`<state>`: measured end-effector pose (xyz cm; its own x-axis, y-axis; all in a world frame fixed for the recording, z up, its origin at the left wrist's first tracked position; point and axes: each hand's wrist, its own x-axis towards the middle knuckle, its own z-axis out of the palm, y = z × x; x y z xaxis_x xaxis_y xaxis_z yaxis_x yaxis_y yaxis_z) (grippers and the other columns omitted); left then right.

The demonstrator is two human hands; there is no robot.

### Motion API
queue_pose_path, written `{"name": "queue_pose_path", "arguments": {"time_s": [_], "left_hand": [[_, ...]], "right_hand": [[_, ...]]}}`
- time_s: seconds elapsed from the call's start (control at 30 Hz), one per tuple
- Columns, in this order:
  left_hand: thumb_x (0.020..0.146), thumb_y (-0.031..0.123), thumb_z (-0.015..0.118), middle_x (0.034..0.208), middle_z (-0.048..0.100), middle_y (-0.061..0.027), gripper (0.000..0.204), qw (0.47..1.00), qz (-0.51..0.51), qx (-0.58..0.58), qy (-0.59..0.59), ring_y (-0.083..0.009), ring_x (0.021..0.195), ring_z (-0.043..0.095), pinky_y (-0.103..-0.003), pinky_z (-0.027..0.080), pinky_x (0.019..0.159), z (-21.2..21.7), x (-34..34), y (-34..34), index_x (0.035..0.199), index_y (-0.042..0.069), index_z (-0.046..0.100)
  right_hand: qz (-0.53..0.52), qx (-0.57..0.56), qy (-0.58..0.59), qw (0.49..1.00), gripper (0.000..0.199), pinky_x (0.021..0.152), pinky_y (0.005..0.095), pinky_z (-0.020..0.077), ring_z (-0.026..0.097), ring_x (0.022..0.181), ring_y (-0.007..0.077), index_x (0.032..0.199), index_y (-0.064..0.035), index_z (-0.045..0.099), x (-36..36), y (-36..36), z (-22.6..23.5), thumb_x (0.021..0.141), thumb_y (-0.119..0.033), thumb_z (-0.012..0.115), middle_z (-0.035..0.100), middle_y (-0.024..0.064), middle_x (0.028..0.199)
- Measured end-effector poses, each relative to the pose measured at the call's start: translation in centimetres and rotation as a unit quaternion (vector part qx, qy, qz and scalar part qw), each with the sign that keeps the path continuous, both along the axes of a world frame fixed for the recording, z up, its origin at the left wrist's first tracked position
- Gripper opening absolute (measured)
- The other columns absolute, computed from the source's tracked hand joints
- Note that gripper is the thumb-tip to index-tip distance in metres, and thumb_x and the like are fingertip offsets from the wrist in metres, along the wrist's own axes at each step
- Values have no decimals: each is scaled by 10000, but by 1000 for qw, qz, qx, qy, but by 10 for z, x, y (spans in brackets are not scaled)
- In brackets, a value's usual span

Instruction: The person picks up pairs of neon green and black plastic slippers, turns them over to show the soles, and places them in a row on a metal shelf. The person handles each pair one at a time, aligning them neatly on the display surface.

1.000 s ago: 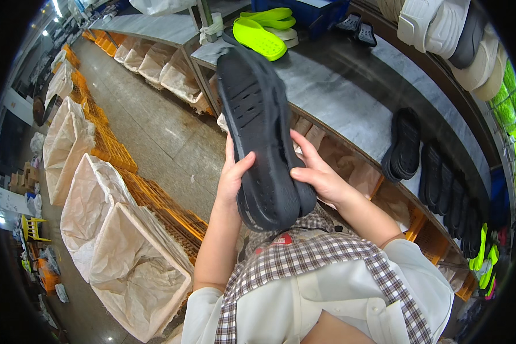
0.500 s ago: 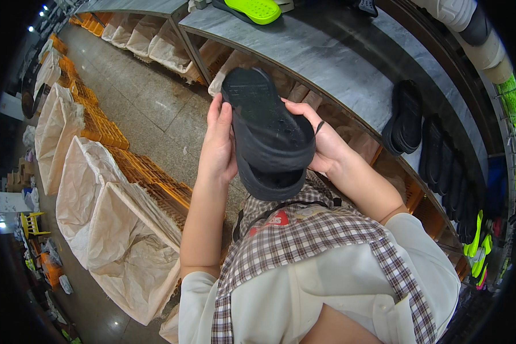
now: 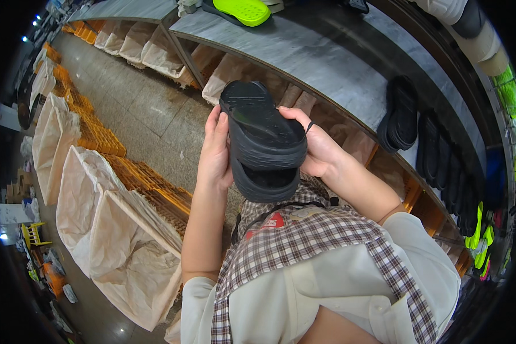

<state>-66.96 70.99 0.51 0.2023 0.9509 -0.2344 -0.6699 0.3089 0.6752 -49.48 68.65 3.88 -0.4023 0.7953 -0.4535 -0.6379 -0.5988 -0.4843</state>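
Note:
In front of my chest I hold a pair of black shoe soles, one lying on the other, with a dark gap between them at the end near me. Along their left side my left hand grips the edge, thumb and fingers wrapped round it. My right hand closes on the right side, its thumb on the upper rim and a dark band round one finger. The fingers beneath the soles are hidden.
A grey marbled bench curves along the right, bearing more black soles and a bright green sole. Cloth-lined bins sit under it. On the left, orange crates stand beside cream cloth sacks on the stone floor.
The soles have tilted in my hands, the end near me turning up to show more of its ridged edge. Both hands keep hold and have shifted slightly left.

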Motion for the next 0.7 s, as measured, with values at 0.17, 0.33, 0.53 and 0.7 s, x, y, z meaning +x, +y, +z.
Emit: {"name": "queue_pose_path", "arguments": {"time_s": [0.17, 0.33, 0.53, 0.7], "left_hand": [[979, 249, 479, 1254, 516, -131, 471, 1000, 11, 4, 15, -210, 1070, 582, -351, 534, 867, 1, 1, -1, 1381, 62, 319], [985, 235, 464, 1314, 472, -148, 478, 999, 11, 20, 39, -214, 1143, 535, -350, 504, 912, 7, 2, -2, 1400, 59, 303], [915, 355, 583, 1380, 412, -143, 551, 941, 94, 274, 178, -230, 1259, 413, -399, 341, 1035, 27, -6, -10, 1352, 70, 405], [789, 336, 705, 1334, 501, -163, 325, 780, -20, 522, 343, -281, 1373, 282, -445, 223, 1095, 52, -22, -7, 955, 57, 698]], "right_hand": [[-6, 4, -7, 1000, 454, 902, 383, 476, 597, 1028, 207, 1170, -37, 564, 0, -1, 4, 898, -399, 543, 603, 119, 1173], [-38, 55, -2, 998, 505, 941, 394, 465, 569, 1088, 218, 1303, -51, 439, -2, -4, 5, 900, -332, 553, 534, 119, 1263], [-67, 123, -38, 989, 765, 988, 403, 443, 478, 1218, 255, 1466, -76, 123, 0, 1, 3, 880, -255, 582, 391, 145, 1386], [-78, 182, -122, 973, 842, 992, 384, 428, 466, 1217, 236, 1473, -56, 41, 1, -4, 14, 869, -242, 596, 408, 168, 1350]]}}
